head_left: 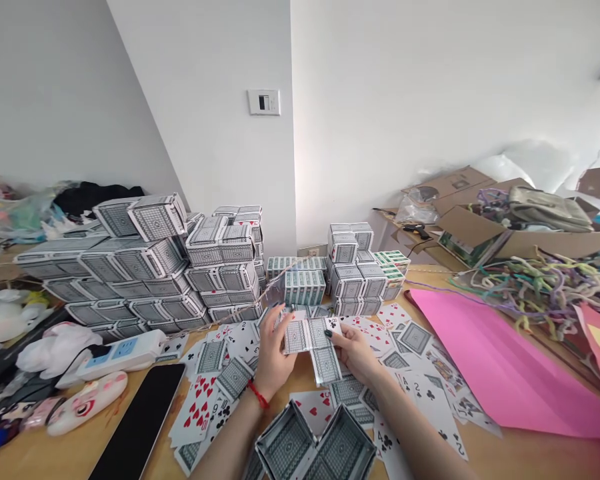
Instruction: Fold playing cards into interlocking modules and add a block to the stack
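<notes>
Over the table's middle, my left hand (275, 348) and my right hand (354, 352) grip folded playing cards (314, 340) between them. The cards are joined into a small shape with patterned backs outward, and a flap hangs down at its right. An eight of clubs corner shows by my right thumb. My left fingers close on the left side of the piece; how far they reach behind it is hidden. Below my hands, near the bottom edge, rests an open heart-shaped box (316, 443) made of cards. Loose playing cards (199, 403) lie face up and face down all around.
Stacked card blocks (153, 260) rise at the left, with a smaller stack (353, 270) at the right. A black phone (139, 423), a white power strip (127, 357), pink paper (510, 367), tangled pipe cleaners (535, 287) and a cardboard box (545, 240) surround the work area.
</notes>
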Demonstrator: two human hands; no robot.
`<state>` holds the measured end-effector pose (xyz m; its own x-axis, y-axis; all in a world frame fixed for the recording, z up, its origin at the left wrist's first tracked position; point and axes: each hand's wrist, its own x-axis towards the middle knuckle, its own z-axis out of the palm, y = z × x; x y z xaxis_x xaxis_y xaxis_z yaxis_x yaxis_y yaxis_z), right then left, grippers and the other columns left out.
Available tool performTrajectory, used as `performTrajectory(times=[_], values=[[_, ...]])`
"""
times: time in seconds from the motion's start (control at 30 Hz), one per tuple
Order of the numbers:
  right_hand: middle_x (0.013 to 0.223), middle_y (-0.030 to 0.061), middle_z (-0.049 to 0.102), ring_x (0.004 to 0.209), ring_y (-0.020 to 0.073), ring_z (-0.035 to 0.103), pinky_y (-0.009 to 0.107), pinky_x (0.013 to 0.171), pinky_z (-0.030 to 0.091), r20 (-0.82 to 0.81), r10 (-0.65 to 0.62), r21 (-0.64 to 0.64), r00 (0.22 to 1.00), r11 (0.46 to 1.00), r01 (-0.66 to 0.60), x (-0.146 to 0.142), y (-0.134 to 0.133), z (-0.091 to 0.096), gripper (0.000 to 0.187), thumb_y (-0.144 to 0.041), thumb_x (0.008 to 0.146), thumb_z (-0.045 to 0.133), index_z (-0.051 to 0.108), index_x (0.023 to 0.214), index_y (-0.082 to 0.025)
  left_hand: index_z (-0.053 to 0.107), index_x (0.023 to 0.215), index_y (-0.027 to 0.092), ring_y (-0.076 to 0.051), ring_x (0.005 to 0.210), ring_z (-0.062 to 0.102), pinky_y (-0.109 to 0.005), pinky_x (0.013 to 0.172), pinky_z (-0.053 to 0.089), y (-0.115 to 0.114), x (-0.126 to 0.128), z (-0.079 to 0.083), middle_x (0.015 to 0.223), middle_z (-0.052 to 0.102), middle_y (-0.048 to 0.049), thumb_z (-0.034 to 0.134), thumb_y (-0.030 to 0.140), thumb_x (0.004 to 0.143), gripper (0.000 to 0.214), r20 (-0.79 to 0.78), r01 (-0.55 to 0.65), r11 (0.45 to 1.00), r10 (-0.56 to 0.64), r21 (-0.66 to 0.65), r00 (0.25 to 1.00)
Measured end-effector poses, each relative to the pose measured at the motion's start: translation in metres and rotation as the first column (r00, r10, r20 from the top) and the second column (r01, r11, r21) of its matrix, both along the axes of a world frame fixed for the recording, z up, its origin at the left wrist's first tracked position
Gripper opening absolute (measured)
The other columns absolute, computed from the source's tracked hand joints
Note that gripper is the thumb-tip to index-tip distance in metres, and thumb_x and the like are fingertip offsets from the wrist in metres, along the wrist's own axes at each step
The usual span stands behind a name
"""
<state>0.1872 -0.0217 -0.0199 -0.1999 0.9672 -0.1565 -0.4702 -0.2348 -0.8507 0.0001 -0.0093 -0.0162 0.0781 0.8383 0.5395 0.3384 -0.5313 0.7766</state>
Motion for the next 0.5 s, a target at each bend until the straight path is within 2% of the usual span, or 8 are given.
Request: performTrajectory(times=[0.07, 0.13, 0.2, 0.27, 0.3, 0.37, 0.43, 0.5], values=[[0.071, 0.0042, 0.067, 0.067, 0.0205, 0.065, 0.030, 0.058, 0.051, 0.006, -0.049, 0.003, 0.999, 0.999, 0.049, -0.001, 0.001, -0.001, 0.032, -0.040, 0.061, 0.072, 0.058, 0.080, -0.018, 0.036, 0.130, 0.030, -0.026, 0.122, 0.039, -0.038, 0.097, 0.036, 0.003, 0.000, -0.004, 0.138, 0.034, -0.0081, 0.059, 0.022, 0.073, 0.061, 0.199, 0.014, 0.989, 0.015, -0.144, 0.980], [0.072, 0.0040, 0.067, 0.067, 0.0203, 0.065, 0.030, 0.057, 0.051, 0.007, -0.086, 0.010, 0.996, 0.996, 0.086, -0.003, 0.003, -0.003, 0.033, -0.042, 0.061, 0.072, 0.056, 0.079, -0.019, 0.037, 0.128, 0.027, -0.025, 0.113, 0.048, -0.034, 0.089, 0.044, 0.006, 0.000, -0.008, 0.133, 0.041, -0.0092, 0.057, 0.031, 0.075, 0.057, 0.402, 0.099, 0.940, 0.044, -0.326, 0.914], [0.073, 0.0040, 0.067, 0.067, 0.0204, 0.065, 0.030, 0.056, 0.051, 0.008, -0.114, 0.025, 0.993, 0.993, 0.114, -0.005, 0.004, -0.006, 0.035, -0.044, 0.060, 0.072, 0.055, 0.078, -0.019, 0.052, 0.113, 0.022, -0.026, 0.104, 0.056, -0.036, 0.084, 0.048, 0.009, 0.000, -0.009, 0.117, 0.057, -0.0104, 0.052, 0.042, 0.076, 0.043, 0.576, 0.273, 0.837, 0.061, -0.475, 0.815], [0.073, 0.0040, 0.067, 0.068, 0.0209, 0.065, 0.029, 0.055, 0.051, 0.017, -0.139, 0.034, 0.990, 0.990, 0.138, -0.008, 0.006, -0.009, 0.037, -0.046, 0.059, 0.072, 0.053, 0.078, -0.020, 0.058, 0.102, 0.018, -0.026, 0.095, 0.061, -0.040, 0.080, 0.050, 0.010, 0.003, -0.009, 0.103, 0.065, -0.0114, 0.049, 0.049, 0.076, 0.042, 0.714, 0.469, 0.716, 0.059, -0.517, 0.697], [0.073, 0.0039, 0.066, 0.069, 0.0212, 0.065, 0.029, 0.054, 0.051, 0.024, -0.150, 0.035, 0.988, 0.988, 0.149, -0.009, 0.006, -0.010, 0.038, -0.046, 0.059, 0.072, 0.053, 0.078, -0.020, 0.058, 0.099, 0.017, -0.026, 0.092, 0.062, -0.041, 0.079, 0.050, 0.010, 0.005, -0.009, 0.098, 0.066, -0.0112, 0.051, 0.048, 0.074, 0.040, 0.751, 0.528, 0.676, 0.058, -0.515, 0.658], [0.071, 0.0030, 0.066, 0.067, 0.0217, 0.065, 0.030, 0.053, 0.051, 0.043, -0.172, 0.030, 0.984, 0.985, 0.170, -0.011, 0.006, -0.011, 0.039, -0.047, 0.058, 0.072, 0.052, 0.078, -0.020, 0.059, 0.093, 0.016, -0.025, 0.088, 0.064, -0.039, 0.078, 0.051, 0.008, 0.010, -0.007, 0.094, 0.068, -0.0101, 0.064, 0.038, 0.068, 0.034, 0.751, 0.537, 0.657, 0.069, -0.530, 0.656], [0.068, 0.0015, 0.065, 0.064, 0.0216, 0.065, 0.031, 0.054, 0.051, 0.066, -0.196, 0.022, 0.978, 0.981, 0.195, -0.013, 0.005, -0.011, 0.038, -0.046, 0.057, 0.073, 0.052, 0.073, -0.019, 0.060, 0.087, 0.015, -0.024, 0.085, 0.064, -0.037, 0.077, 0.051, 0.006, 0.014, -0.005, 0.091, 0.069, -0.0091, 0.072, 0.026, 0.060, 0.031, 0.703, 0.473, 0.674, 0.099, -0.568, 0.704], [0.065, 0.0008, 0.065, 0.061, 0.0217, 0.064, 0.033, 0.055, 0.052, 0.080, -0.211, 0.013, 0.974, 0.977, 0.211, -0.013, 0.004, -0.010, 0.036, -0.044, 0.055, 0.075, 0.052, 0.067, -0.019, 0.061, 0.084, 0.014, -0.024, 0.082, 0.065, -0.036, 0.075, 0.052, 0.005, 0.015, -0.004, 0.088, 0.070, -0.0084, 0.074, 0.021, 0.058, 0.030, 0.666, 0.417, 0.687, 0.130, -0.594, 0.734]])
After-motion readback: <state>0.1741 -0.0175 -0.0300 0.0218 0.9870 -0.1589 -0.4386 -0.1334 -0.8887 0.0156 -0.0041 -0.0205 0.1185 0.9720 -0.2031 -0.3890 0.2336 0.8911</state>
